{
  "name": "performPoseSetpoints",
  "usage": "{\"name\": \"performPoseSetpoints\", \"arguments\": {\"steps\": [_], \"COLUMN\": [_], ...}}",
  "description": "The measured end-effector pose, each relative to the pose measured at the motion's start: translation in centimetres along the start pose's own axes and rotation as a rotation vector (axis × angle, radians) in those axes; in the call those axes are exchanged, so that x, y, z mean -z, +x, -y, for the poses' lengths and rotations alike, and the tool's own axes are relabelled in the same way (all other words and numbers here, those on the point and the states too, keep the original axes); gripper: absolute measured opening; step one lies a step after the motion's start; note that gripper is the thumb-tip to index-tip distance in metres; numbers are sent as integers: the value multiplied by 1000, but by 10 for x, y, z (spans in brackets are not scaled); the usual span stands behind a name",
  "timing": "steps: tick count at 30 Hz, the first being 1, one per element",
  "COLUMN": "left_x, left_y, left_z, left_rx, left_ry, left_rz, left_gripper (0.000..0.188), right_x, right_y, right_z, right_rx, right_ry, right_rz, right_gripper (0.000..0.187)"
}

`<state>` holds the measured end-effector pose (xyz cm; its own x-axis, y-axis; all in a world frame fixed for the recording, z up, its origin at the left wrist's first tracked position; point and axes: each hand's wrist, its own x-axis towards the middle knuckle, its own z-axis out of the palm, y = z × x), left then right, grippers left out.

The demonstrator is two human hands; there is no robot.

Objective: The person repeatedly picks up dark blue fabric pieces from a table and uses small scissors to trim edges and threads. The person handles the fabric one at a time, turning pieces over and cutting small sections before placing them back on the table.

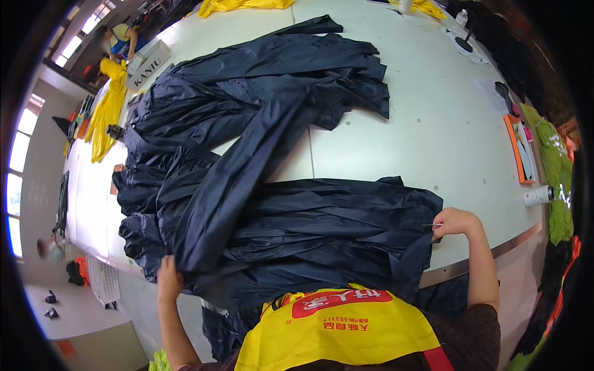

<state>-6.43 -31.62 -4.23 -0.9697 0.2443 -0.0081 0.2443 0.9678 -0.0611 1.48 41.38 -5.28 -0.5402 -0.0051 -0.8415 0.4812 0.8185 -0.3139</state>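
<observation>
Deeply wrinkly, glossy dark navy fabric (pixel 322 232).

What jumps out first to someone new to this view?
The heap of shiny dark navy fabric, spread over the left and middle of the white table. Next, the bright yellow apron at bottom centre, worn by the person. Then the hands: the left hand at the fabric's lower-left edge, the right hand with a thin tool at its right end.
</observation>
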Motion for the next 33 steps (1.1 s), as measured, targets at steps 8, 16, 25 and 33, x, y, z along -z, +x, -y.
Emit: {"name": "performPoseSetpoints", "arguments": {"steps": [8, 16, 25, 33], "left_x": [118, -22, -55, 46], "left_y": [81, 295, 257, 195], "left_z": [-100, -259, -334, -313], "left_rx": [56, -167, -373, -523], "left_ry": [297, -340, -1276, -1348], "left_rz": [179, -93, 329, 926], "left_gripper": [11, 53, 32, 18], "right_x": [-7, 11, -9, 9], "right_y": [-17, -27, 9, -24], "right_z": [-26, 47, 71, 108], "right_rx": [185, 365, 451, 1084], "right_ry": [205, 210, 872, 791], "right_rz": [-100, -644, -952, -818], "right_gripper": [13, 17, 16, 46]}}
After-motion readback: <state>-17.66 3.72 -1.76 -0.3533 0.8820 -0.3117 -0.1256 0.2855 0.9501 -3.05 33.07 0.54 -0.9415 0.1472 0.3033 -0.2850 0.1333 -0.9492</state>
